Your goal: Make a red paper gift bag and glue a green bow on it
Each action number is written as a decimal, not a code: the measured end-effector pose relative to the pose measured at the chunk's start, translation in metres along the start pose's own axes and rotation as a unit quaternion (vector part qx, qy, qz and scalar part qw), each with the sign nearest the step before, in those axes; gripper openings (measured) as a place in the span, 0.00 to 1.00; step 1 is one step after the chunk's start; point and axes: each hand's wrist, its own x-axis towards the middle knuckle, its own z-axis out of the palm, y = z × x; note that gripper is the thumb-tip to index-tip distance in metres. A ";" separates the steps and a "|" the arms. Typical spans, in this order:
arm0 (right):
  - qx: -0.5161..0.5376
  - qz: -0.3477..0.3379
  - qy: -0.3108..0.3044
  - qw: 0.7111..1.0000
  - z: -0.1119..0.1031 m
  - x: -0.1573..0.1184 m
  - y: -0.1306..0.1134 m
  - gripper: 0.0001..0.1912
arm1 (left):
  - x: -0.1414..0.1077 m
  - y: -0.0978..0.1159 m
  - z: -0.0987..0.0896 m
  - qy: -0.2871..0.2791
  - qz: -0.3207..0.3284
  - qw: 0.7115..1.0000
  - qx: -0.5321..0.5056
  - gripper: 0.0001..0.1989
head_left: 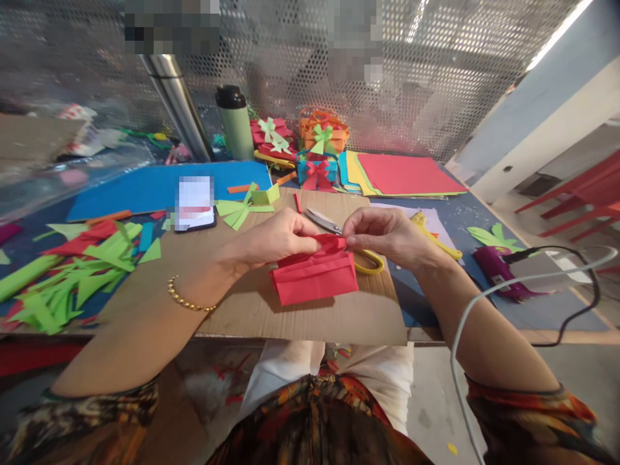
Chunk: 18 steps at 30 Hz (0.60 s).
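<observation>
A folded red paper piece (317,278), shaped like a small box or bag, is held just above a brown cardboard sheet (300,326). My left hand (281,239) pinches its upper left edge between thumb and fingers. At the upper right corner, the thumb and fingertips of my right hand (372,234) are pressed together on the same red paper. Scissors with yellow handles (371,263) lie behind and partly beneath the paper, their metal blades pointing to the back left. Part of the handles is hidden by the paper and my right hand.
Green scraps (104,265) pile up at left, near a phone (196,206). Small decorated paper baskets (317,169), a green bottle (236,126) and coloured sheets (407,174) stand or lie behind. A purple glue gun (501,274) and cables are at right.
</observation>
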 end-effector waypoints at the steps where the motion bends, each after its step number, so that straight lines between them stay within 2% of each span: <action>1: -0.006 0.001 -0.001 1.000 0.000 0.000 0.000 0.21 | 0.000 0.000 0.000 0.006 -0.007 1.000 0.000 0.06; 5: -0.024 -0.012 -0.009 1.000 0.001 0.001 -0.002 0.23 | 0.001 0.000 -0.001 0.011 -0.018 1.000 -0.009 0.06; 12: -0.084 -0.066 -0.037 0.994 0.001 0.003 -0.002 0.21 | 0.002 -0.002 -0.003 -0.032 0.022 0.999 0.006 0.06; 18: -0.098 -0.085 -0.026 0.991 -0.001 0.002 -0.001 0.19 | 0.004 -0.004 -0.005 -0.016 -0.002 1.000 0.018 0.05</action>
